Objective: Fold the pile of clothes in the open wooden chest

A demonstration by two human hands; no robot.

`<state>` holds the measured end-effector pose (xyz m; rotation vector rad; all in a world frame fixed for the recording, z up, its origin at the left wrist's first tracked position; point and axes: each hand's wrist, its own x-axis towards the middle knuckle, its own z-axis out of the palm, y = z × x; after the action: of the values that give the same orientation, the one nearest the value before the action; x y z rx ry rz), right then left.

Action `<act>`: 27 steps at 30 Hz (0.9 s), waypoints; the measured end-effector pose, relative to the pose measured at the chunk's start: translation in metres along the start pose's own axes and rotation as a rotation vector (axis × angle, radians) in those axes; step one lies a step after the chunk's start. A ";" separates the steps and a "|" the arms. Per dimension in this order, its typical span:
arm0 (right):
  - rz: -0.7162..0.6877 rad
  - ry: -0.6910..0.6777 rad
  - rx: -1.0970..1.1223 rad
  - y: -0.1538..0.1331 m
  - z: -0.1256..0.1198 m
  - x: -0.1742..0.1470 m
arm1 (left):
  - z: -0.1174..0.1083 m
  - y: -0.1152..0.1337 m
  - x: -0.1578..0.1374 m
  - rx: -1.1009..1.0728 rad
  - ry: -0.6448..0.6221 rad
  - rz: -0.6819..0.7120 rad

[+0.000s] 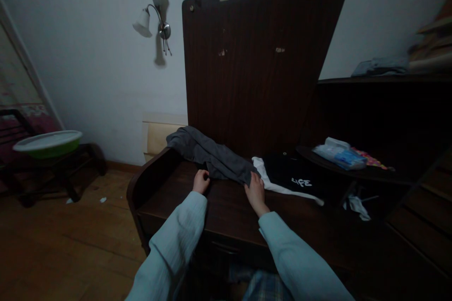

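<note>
A rumpled dark grey garment stretches across the dark wooden desk, its far left end draped over the raised side. My right hand is closed on the garment's right end. My left hand is by the garment's near edge, its fingers curled in a pinch; whether cloth lies between them I cannot make out. Just beyond my right hand, a black garment with white edging and white lettering lies flat, partly overlapped by the grey cloth.
An upright dark panel rises behind the desk. To the right, a shelf bears a blue-and-white plastic pack. A wall lamp hangs at upper left. On a chair at far left rests a green basin.
</note>
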<state>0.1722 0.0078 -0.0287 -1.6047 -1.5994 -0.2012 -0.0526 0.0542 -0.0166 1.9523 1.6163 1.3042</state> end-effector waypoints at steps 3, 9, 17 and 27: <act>0.023 -0.063 0.015 0.000 -0.001 0.000 | 0.000 0.001 -0.001 0.014 -0.026 0.000; 0.203 0.010 0.225 0.004 -0.005 0.004 | -0.002 0.007 -0.005 -0.004 -0.114 0.037; 0.127 0.189 0.474 -0.015 -0.014 0.033 | -0.005 0.012 -0.008 -0.010 -0.139 0.055; 0.065 0.344 1.257 -0.098 -0.083 0.148 | -0.006 0.007 -0.007 -0.067 -0.191 0.014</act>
<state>0.1469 0.0487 0.1611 -0.5756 -0.9980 0.4684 -0.0525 0.0440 -0.0110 1.9839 1.4530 1.1233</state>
